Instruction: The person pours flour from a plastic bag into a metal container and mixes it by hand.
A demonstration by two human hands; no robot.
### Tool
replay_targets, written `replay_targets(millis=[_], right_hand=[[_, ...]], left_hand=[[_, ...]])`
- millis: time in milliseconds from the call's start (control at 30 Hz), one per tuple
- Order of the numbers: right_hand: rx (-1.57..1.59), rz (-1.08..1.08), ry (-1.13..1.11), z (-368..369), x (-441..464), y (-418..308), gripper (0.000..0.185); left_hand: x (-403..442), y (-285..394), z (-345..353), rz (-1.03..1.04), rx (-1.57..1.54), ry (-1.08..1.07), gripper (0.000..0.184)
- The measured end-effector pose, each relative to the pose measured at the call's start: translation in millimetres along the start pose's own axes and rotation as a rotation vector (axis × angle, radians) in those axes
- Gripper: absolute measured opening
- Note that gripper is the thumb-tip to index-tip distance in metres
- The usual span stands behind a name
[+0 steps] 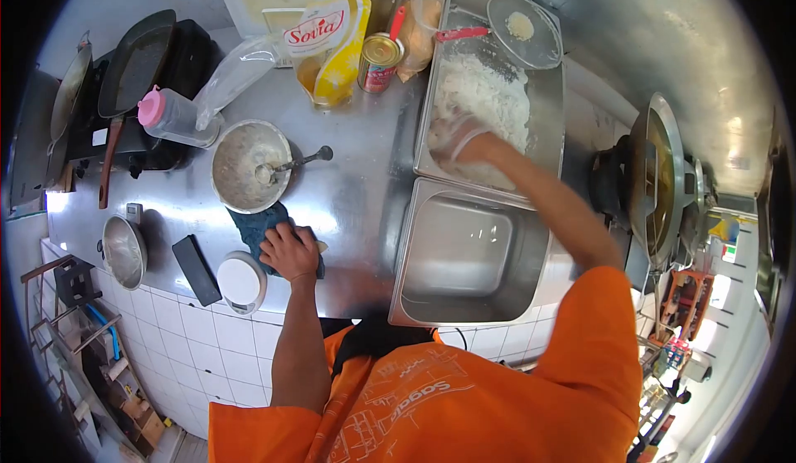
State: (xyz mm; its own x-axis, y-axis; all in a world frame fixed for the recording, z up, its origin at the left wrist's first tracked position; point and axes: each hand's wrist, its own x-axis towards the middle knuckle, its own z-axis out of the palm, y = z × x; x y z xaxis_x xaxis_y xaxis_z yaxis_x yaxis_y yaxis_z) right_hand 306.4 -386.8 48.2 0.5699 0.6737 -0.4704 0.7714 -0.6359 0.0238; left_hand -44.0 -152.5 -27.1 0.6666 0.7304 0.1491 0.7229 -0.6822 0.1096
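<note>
My left hand (pixel 290 250) rests on a dark cloth (pixel 255 224) on the steel table, its fingers bent over the fabric. Just beyond the cloth stands a metal bowl (pixel 228 183) smeared with pale batter, with a dark-handled ladle (pixel 305 159) lying in it. Over on the right, my right hand (pixel 464 138) is down in a steel tray (pixel 543 144), at the near edge of a heap of white flour (pixel 489 98). Motion smears its fingers, and something whitish covers the hand. A sieve (pixel 543 44) with a red handle sits across the tray's far end, holding some crumbs.
An emptier deep steel pan (pixel 473 247) adjoins the flour tray. Behind stand a can (pixel 380 61), a yellow Sovia pouch (pixel 340 65) and a pink-lidded jug (pixel 174 116). A phone (pixel 196 270), white scale (pixel 241 279) and small bowl (pixel 124 252) lie left; a large wok (pixel 659 181) is right.
</note>
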Motion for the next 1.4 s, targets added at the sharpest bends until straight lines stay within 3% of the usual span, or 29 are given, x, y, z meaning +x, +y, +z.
replay_targets(millis=[33, 133, 200, 267, 333, 367, 500, 600, 667, 800, 900, 967, 1033, 1133, 1233, 1333, 1400], right_hand=[[0.084, 0.061, -0.253, -53.5, -20.4, 3.4, 0.078], [0.253, 0.304, -0.135, -11.6, -9.2, 61.7, 0.077], [0.126, 0.366, 0.084, -7.4, -30.1, 16.1, 0.081], [0.083, 0.027, 0.011, 13.5, -23.0, 29.3, 0.085], [0.231, 0.143, -0.266, -21.3, -42.6, 32.0, 0.082], [0.26, 0.245, -0.136, 1.8, -31.1, 54.9, 0.077], [0.225, 0.398, 0.022, 25.8, -11.3, 13.9, 0.079], [0.479, 0.176, -0.062, 12.6, -23.4, 11.6, 0.077], [0.864, 0.207, 0.081, -15.0, -40.8, 24.8, 0.076], [0.445, 0.46, 0.165, 5.4, -35.1, 134.6, 0.06], [0.727, 0.657, -0.061, 26.5, -70.5, 149.2, 0.064], [0.779, 0.619, -0.225, 110.6, -71.8, 175.3, 0.076], [0.767, 0.551, -0.166, 136.9, -75.2, 134.6, 0.081], [1.221, 0.57, -0.246, 112.6, -73.7, 87.7, 0.076], [1.683, 0.871, -0.21, 70.3, -56.6, 64.6, 0.08], [2.118, 0.847, 0.264, -24.2, -68.3, 41.0, 0.068], [2.173, 0.586, 0.182, -28.3, -77.1, 64.1, 0.06]], left_hand=[[0.1, -0.2, 0.9, 0.005, -0.002, -0.002, 0.023], [0.4, 2.9, 0.4, -0.005, -0.009, -0.001, 0.022], [-0.7, 0.1, -0.2, 0.0, -0.014, -0.005, 0.022], [-0.5, 0.1, 0.0, -0.006, -0.004, 0.009, 0.022], [-1.5, -0.8, 2.4, 0.012, 0.0, 0.013, 0.022], [-1.3, 0.6, 1.4, 0.02, -0.007, 0.009, 0.022], [1.4, 0.4, -1.9, 0.0, 0.004, 0.015, 0.022], [-1.3, 3.1, -2.4, 0.006, 0.009, 0.003, 0.023], [-1.0, 0.1, -2.3, 0.01, 0.014, -0.002, 0.023], [-1.4, 0.2, -1.0, 0.004, 0.018, -0.006, 0.024], [-0.6, 0.4, -0.7, -0.011, 0.023, -0.061, 0.025], [-1.1, -0.4, -0.7, -0.025, 0.027, -0.092, 0.026], [-0.8, 0.0, -1.3, -0.026, 0.025, -0.097, 0.026], [-0.9, -0.4, -0.9, -0.036, 0.037, -0.121, 0.026], [-2.1, -0.1, 0.6, -0.013, -0.008, -0.037, 0.026], [-1.0, 0.8, -0.4, 0.01, 0.018, 0.013, 0.024], [-1.2, -0.9, 0.1, 0.011, 0.022, 0.015, 0.024]])
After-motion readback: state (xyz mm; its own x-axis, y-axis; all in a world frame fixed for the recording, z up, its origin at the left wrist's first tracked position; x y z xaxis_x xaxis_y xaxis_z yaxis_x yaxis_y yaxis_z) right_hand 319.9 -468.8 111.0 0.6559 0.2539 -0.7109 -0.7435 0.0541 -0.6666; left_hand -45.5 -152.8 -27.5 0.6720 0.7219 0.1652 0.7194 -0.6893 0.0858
